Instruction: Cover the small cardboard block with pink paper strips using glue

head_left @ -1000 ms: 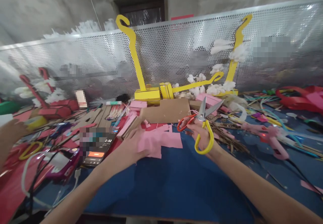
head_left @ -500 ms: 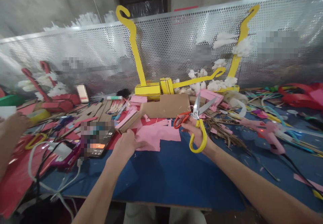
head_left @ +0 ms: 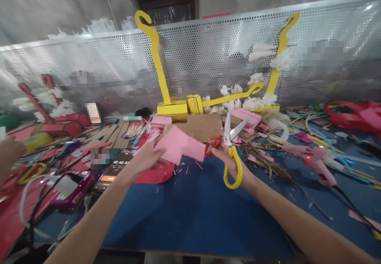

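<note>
My left hand [head_left: 145, 159] grips a pink paper sheet [head_left: 180, 148] and holds it lifted above the blue table mat [head_left: 193, 212]. My right hand [head_left: 235, 165] holds scissors [head_left: 230, 149] with one yellow and one red handle, blades open and pointing up and away, just right of the sheet's edge. Under the sheet lies a red paper piece [head_left: 154, 175] with small pink scraps scattered around it.
A phone [head_left: 114, 168] with a timer lies left of my left hand. Brown cardboard [head_left: 205, 126], yellow hook-shaped models [head_left: 160, 77] and white fluff stand at the back against a perforated metal panel. A pink glue gun [head_left: 315, 163] lies right. Another person's hand [head_left: 8, 153] is at far left.
My left hand picked the pink paper up off the mat and raised it toward the scissors. The right hand with the scissors shifted slightly left.
</note>
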